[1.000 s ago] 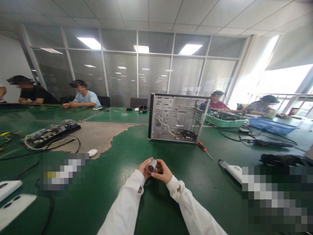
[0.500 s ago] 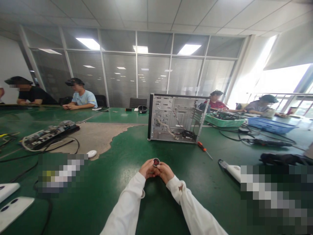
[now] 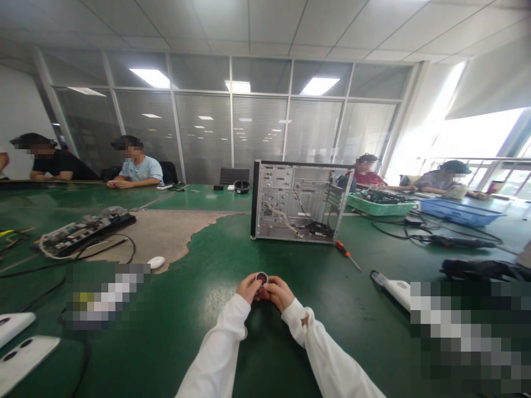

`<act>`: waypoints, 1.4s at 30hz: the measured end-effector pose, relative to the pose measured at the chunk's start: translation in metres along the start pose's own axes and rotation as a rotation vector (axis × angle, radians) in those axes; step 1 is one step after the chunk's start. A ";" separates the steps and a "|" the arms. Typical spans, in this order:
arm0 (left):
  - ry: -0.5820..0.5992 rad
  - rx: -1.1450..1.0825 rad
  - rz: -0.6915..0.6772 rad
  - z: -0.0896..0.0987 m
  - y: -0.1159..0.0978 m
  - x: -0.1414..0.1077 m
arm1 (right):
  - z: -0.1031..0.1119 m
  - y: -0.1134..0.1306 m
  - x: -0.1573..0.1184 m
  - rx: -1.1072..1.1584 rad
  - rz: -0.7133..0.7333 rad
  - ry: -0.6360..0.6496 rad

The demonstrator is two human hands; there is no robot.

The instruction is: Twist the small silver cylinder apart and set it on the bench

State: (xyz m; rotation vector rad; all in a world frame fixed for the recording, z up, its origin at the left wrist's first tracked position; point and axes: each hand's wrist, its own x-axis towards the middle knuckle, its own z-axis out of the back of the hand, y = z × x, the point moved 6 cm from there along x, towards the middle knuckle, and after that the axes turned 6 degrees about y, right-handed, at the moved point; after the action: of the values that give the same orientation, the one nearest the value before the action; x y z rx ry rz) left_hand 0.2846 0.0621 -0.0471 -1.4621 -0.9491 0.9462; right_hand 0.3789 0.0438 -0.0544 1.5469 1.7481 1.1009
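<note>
Between my two hands is a small round object (image 3: 261,278) with a silvery rim and a dark red and black face; its exact kind is too small to make out. My left hand (image 3: 248,288) grips its left side, thumb near the face. From the right, my right hand (image 3: 280,292) closes on it with fingertips at the lower edge. Both hands are just above the green table, and their lower fingers are partly hidden. Beyond them stands an opened computer case (image 3: 301,202), showing its metal inside and loose cables. An orange-handled screwdriver (image 3: 347,255) lies by its right corner.
Left on the green table (image 3: 199,354) are a circuit assembly (image 3: 87,232), black cables, a white oval item (image 3: 156,262) and white phones (image 3: 27,359). At right sit a green basket (image 3: 381,207), a blue basket (image 3: 460,213) and a power cord. Several people sit around the table.
The round object has shifted slightly left and down, its face turned more toward me. My right thumb has moved a little along it. The surroundings are the same.
</note>
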 end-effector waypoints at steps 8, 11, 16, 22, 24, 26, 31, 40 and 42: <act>-0.015 0.041 -0.048 0.000 0.003 0.003 | 0.008 0.000 -0.001 -0.052 -0.013 -0.144; -0.004 0.145 -0.071 -0.001 0.000 0.001 | 0.012 0.004 -0.003 -0.127 -0.017 -0.215; -0.012 0.320 -0.083 0.003 -0.003 -0.001 | 0.014 0.011 -0.007 -0.396 0.054 -0.286; -0.065 0.489 -0.106 0.005 -0.004 -0.001 | 0.002 0.020 -0.013 -0.691 0.184 -0.274; -0.077 0.540 -0.134 0.005 -0.005 -0.002 | -0.005 0.027 -0.016 -0.845 0.270 -0.266; -0.078 0.559 -0.148 0.006 -0.005 -0.002 | -0.012 0.034 -0.021 -0.983 0.361 -0.250; -0.007 0.521 -0.203 0.004 -0.007 -0.002 | -0.029 0.044 -0.028 -1.189 0.586 -0.073; -0.129 0.708 -0.480 0.006 -0.039 -0.016 | -0.037 0.051 -0.035 -1.199 0.689 0.017; -0.146 0.739 -0.509 0.007 -0.042 -0.017 | -0.039 0.055 -0.037 -1.142 0.681 0.015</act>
State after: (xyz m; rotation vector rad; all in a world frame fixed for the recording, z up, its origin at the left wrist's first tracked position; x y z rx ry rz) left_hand 0.2696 0.0517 -0.0044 -0.5020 -0.8801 0.8870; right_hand 0.3819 -0.0009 0.0079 1.2953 0.2923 1.9300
